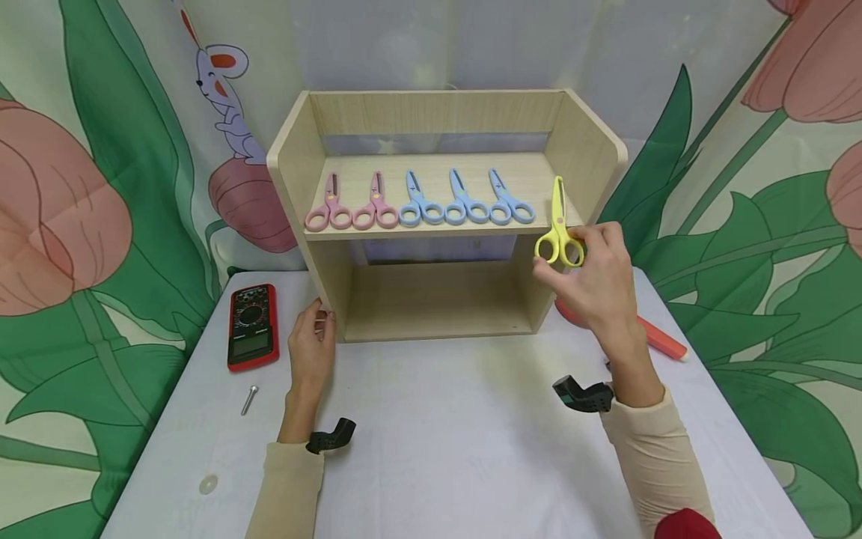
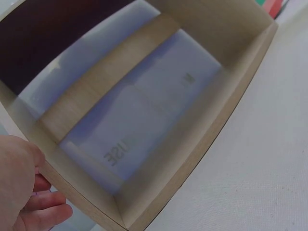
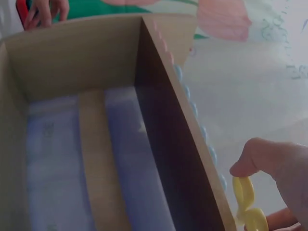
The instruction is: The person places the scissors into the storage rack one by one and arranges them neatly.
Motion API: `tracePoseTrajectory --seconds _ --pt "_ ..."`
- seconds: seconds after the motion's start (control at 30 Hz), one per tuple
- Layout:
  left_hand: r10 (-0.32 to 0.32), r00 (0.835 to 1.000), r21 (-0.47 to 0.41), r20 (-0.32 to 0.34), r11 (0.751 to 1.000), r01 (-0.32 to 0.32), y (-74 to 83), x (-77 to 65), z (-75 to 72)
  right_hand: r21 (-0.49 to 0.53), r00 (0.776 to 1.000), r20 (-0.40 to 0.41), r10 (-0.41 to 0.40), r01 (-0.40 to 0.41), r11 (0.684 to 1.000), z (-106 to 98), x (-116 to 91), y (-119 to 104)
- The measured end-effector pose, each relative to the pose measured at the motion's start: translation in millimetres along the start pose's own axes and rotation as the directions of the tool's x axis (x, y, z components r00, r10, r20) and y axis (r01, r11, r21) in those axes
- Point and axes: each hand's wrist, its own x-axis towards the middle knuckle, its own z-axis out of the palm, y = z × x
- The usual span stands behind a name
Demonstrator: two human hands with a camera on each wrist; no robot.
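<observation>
My right hand (image 1: 595,281) holds a pair of yellow scissors (image 1: 557,209) by the handle loops, between thumb and fingers. The blades point up and away, over the right end of the shelf's upper board. In the right wrist view the yellow loops (image 3: 244,192) show beside the board's edge. Along that board lie two pink scissors (image 1: 377,202) and three blue scissors (image 1: 465,198) in a row, loops to the front. My left hand (image 1: 311,344) touches the wooden shelf (image 1: 438,298) at its lower left side, fingers loosely bent outside the side panel (image 2: 79,192).
A red and black multimeter (image 1: 252,327) lies left of the shelf, with a metal bolt (image 1: 250,400) and a translucent disc (image 1: 209,484) nearer. An orange-red object (image 1: 663,340) lies behind my right forearm. A printed curtain (image 1: 431,45) surrounds the white table (image 1: 431,449).
</observation>
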Motion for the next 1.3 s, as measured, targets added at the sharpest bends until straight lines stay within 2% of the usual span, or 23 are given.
tracePoseTrajectory --seconds 0.1,0.2,0.3,0.47,0.53,0.73,0.87,1.13,1.3 --pt "0.005 1.000 0.000 -0.002 1.000 -0.005 -0.3 -1.1 0.0 -0.012 0.999 0.032 0.044 -0.044 0.999 -1 9 2" --pt "0.003 1.000 -0.011 0.001 1.000 -0.002 0.2 -2.2 -0.2 -0.005 0.998 0.034 0.054 -0.054 0.999 0 13 2" --pt "-0.007 1.000 -0.021 0.006 1.000 0.007 1.5 -2.2 -1.2 -0.002 1.000 -0.010 0.030 -0.030 1.000 4 15 0" --pt "-0.016 1.000 -0.015 0.006 1.000 0.017 1.8 -1.9 -2.6 -0.018 0.994 -0.093 -0.063 0.062 0.998 14 17 -1" --pt "-0.016 1.000 -0.013 0.009 1.000 0.016 1.4 -2.4 -2.8 -0.030 0.993 -0.093 -0.077 0.074 0.997 17 20 0" --pt "-0.022 1.000 -0.003 0.019 1.000 0.022 1.2 -4.6 -3.8 -0.058 0.998 -0.056 -0.041 0.038 0.998 22 28 2" --pt "-0.024 1.000 0.006 0.015 1.000 0.024 2.0 -5.0 -4.6 -0.043 0.996 -0.063 -0.057 0.054 0.998 27 30 3" --pt "-0.033 0.999 -0.012 0.003 0.999 0.033 6.1 -4.2 -4.7 -0.006 0.992 -0.089 -0.089 0.089 0.996 32 23 5" --pt "0.024 0.996 -0.036 -0.089 0.999 -0.027 16.0 -4.0 -6.6 0.082 0.965 -0.216 -0.151 0.172 0.982 35 3 5"
